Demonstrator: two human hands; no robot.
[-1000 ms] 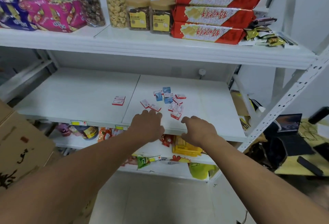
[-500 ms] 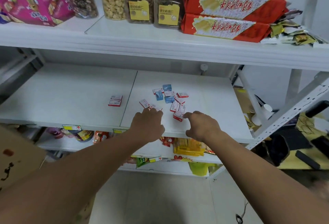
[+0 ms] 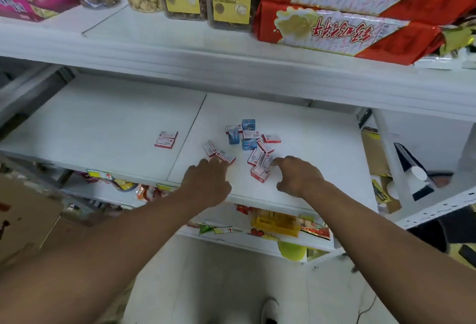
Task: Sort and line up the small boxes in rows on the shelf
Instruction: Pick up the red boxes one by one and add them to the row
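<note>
Head view: small boxes (image 3: 253, 144), red-and-white and blue, lie jumbled at mid-shelf (image 3: 322, 143); one stacked pair (image 3: 166, 139) sits apart to the left. Left hand (image 3: 206, 184) touches the near-left red box (image 3: 225, 156) with its fingertips; whether it pinches cannot be told. Right hand (image 3: 298, 176), fingers curled, holds nothing visible. Judged light, stiff cardboard, prone to sliding; best pinched across the long edges.
</note>
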